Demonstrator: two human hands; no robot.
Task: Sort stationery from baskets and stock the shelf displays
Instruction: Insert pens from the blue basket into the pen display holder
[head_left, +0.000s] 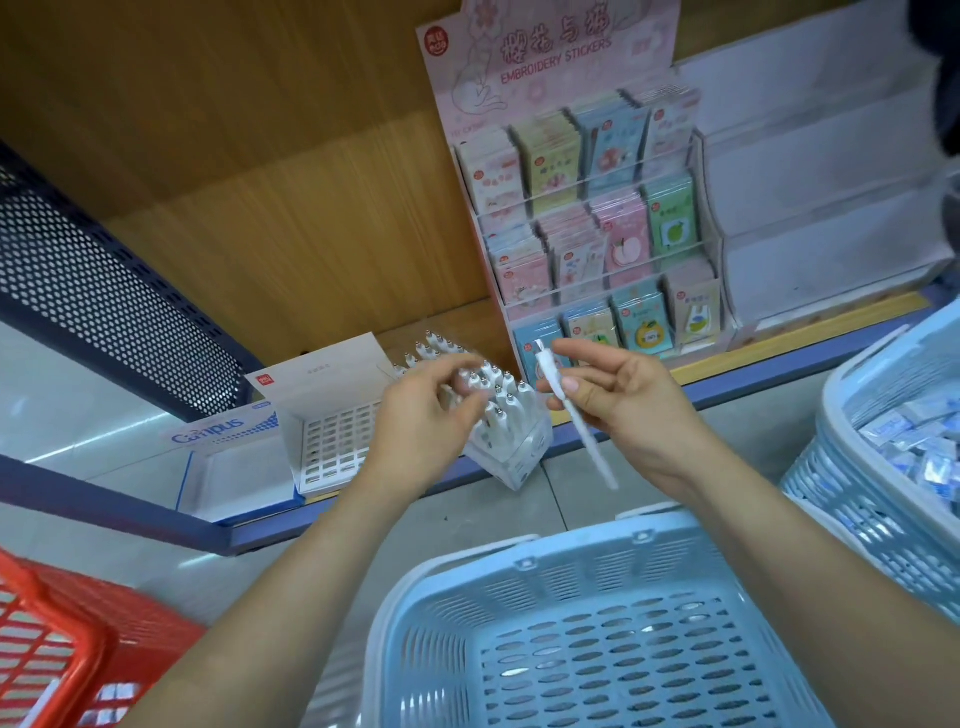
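Pinched white pen (597, 452) between thumb and fingers of right hand (628, 410), near middle of view, lower end slanting toward 5 o'clock. Had left hand (421, 421) at 9 o'clock of pen, fingers bent over pen tops; could not tell if gripping any. Saw pen box (519, 457) between hands, tilted at shelf edge (753, 382). Saw sticker rack (597, 218) at 12 o'clock. Saw blue basket (519, 566) at 6 o'clock, second blue basket (857, 493) with small packets at 3 o'clock, red basket (62, 613) at 8 o'clock.
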